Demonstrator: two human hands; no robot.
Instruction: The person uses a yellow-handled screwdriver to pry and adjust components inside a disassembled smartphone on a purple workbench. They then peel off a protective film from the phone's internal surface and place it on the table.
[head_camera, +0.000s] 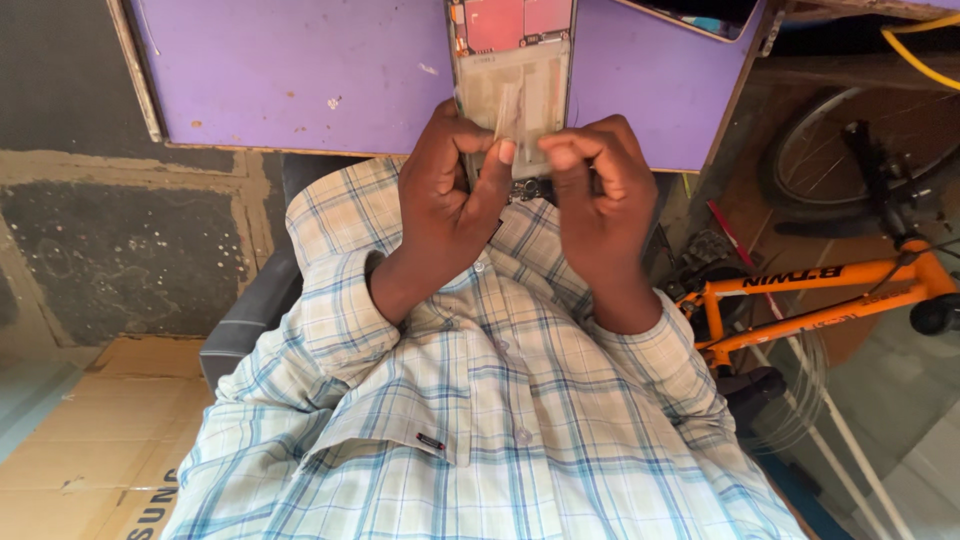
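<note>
An opened phone (512, 60) lies on the purple table (300, 70) at the top middle, its back off, with a pink inner part and a pale battery area showing. My left hand (450, 190) and my right hand (600, 200) are raised close together in front of my checked shirt, just below the phone. Between their fingertips they pinch a thin clear strip of film or tape (508, 112) that reaches up over the phone's lower half. Whether the strip is stuck to the phone I cannot tell.
A second flat device (700, 15) lies at the table's top right edge. An orange bicycle (830, 290) stands at the right beside the table. Cardboard (90, 440) covers the floor at the lower left. A dark chair arm (250, 320) shows left of my body.
</note>
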